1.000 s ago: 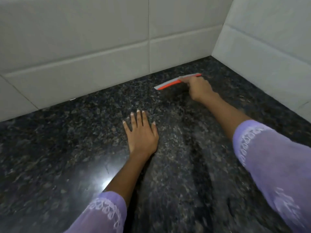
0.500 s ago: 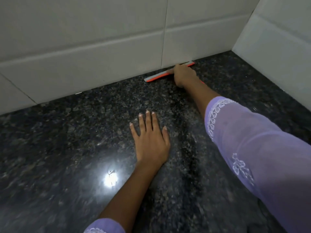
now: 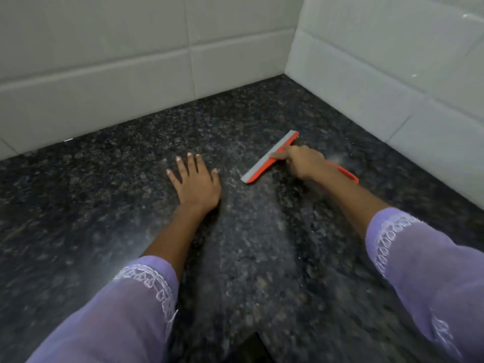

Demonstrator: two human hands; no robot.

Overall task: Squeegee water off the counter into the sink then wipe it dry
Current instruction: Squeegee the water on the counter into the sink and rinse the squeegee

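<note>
Orange plastic with a grey rubber edge, the squeegee (image 3: 271, 158) is lying blade-down on the dark speckled granite bench (image 3: 131, 179), in the far right part of the surface near the tiled corner. The right hand (image 3: 301, 163) is curling its fingers round the handle just behind the blade, so the grip is clamped on the tool, and the handle's tail is sticking out behind the wrist toward 4 o'clock. The blade's long axis is running from about 7 o'clock to 1 o'clock, with the rubber edge facing 10 o'clock. The left hand (image 3: 195, 183) is resting flat on the stone with its fingers straight and apart, holding nothing, just beside the blade's near end at roughly 9 o'clock from it. The right hand is plainly the nearer one and is carrying the work. The sink is not in view, so which way the stroke should run is uncertain; a pale streaky sheen below the blade may be a film of water.
</note>
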